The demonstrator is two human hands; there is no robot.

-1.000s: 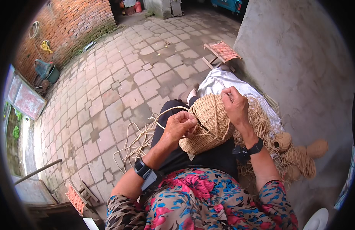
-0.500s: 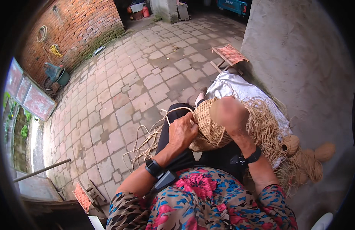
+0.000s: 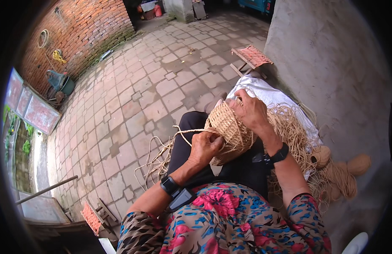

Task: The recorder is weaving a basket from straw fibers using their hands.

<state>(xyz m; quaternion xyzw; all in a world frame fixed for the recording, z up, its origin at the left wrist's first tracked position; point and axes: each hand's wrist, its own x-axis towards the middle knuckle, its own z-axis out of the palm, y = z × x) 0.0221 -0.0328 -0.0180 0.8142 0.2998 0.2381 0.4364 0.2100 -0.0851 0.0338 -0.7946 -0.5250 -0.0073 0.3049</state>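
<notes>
**Straw weaving braced on the lap**

Fingers of the right hand (image 3: 251, 112) curl over the far top edge of the woven straw piece (image 3: 230, 129), pressing it down, seemingly so the half-made shape cannot roll off the dark trousers (image 3: 187, 139) it rests on. The left hand (image 3: 204, 148) sits at the near side of the piece, fingers closed around 1 pale strand (image 3: 185, 133) that loops out to the left; held taut like that, the strand looks ready to be worked into the weave. Loose straw ends (image 3: 156, 163) trail from the piece down over the paved floor (image 3: 120, 106). Beside the right forearm lies a heap of straw (image 3: 291, 131) on a white sack (image 3: 263, 91), near enough to draw from, with round straw balls (image 3: 359, 163) just beyond it.
</notes>
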